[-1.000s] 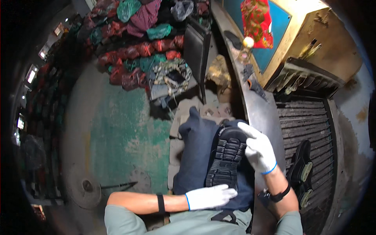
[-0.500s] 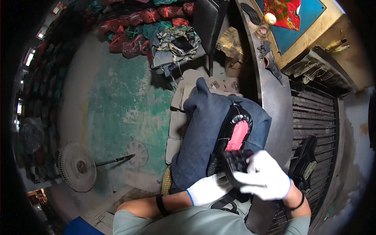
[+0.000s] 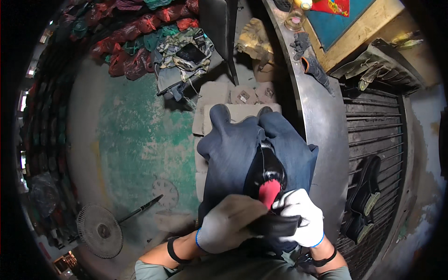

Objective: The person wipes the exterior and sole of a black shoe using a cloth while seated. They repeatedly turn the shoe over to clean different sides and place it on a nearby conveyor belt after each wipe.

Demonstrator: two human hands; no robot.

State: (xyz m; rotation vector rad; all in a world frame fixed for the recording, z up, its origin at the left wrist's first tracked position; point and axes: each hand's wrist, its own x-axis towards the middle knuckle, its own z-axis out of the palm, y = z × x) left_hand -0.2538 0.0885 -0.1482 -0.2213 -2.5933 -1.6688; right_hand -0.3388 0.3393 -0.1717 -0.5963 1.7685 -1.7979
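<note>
White-gloved, the right hand [image 3: 301,217] is gripping a black sole [image 3: 285,227] in curled fingers; the left hand [image 3: 229,223] is covering its left end — grip hidden, cannot tell. At lower centre, the pink-bottomed shoe [image 3: 268,175] is pointing lengthwise up-frame — just above both hands.

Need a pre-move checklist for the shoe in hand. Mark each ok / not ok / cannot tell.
1. Black shoe resting on the dark blue lap cloth: ok.
2. Pink underside in view: ok, partly; the near part is hidden.
3. Black sole covering that pink area: not ok, it is folded away.
4. Right hand gripping the sole: ok, gloved fingers over its edge.
5. Left hand gripping the sole: cannot tell, fingertips blurred.
6. Sole joined to the shoe at the near end: cannot tell, hands cover it.
</note>
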